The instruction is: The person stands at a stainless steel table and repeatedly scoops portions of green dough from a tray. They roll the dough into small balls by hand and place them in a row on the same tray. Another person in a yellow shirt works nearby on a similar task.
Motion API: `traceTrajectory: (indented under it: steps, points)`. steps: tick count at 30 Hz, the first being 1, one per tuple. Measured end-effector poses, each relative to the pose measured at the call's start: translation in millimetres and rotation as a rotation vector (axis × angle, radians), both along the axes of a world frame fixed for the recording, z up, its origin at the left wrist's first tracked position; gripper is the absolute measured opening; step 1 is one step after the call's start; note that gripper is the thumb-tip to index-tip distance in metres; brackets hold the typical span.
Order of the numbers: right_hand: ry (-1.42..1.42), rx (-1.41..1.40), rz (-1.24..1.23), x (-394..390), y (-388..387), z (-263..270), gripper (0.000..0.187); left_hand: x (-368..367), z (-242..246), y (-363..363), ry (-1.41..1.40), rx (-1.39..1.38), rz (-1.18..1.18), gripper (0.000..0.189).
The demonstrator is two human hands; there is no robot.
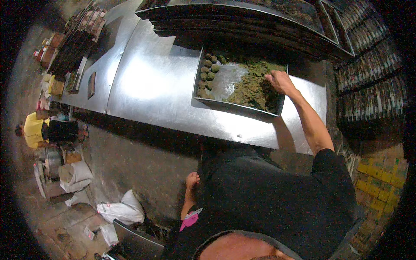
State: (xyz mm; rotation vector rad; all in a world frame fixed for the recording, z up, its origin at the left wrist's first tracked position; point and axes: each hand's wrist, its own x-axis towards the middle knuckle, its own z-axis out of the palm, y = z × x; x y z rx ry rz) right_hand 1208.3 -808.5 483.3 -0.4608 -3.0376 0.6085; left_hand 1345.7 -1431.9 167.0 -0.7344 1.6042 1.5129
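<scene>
My right hand (279, 81) reaches into a rectangular metal tray (239, 108) at its right end, fingers curled down against a greenish-brown crumbly mixture (252, 87). Whether any of it is in the palm is hidden. Several rounded balls (204, 76), apparently of similar material, stand in rows along the tray's left wall. Between balls and mixture the metal floor of the tray shows through. Down by my waist, away from the table, is my left hand (193, 178), with its fingers curled in and nothing visible in it.
The tray rests on a shiny metal table (156, 107). Stacked large trays (247, 24) rise behind it. At the table's left end lie a small dark block (92, 85) and more stacked trays (78, 35). A person in yellow (35, 130) is beyond; white sacks (122, 208) lie on the floor.
</scene>
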Motion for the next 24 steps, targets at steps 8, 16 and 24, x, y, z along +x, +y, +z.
traceTrajectory:
  steps: [8, 16, 24]
  points:
    - [-0.078, 0.142, -0.061, -2, -24, 26, 0.037, -5, 24, 3, -0.046, -0.067, -0.128, 0.023]
    - [-0.049, 0.074, 0.003, 0, -21, 28, 0.028, -6, 44, 16, -0.070, -0.142, -0.074, 0.022]
    - [0.272, -0.082, -0.140, -8, -17, 17, 0.031, -5, 19, 8, -0.061, -0.079, -0.107, 0.022]
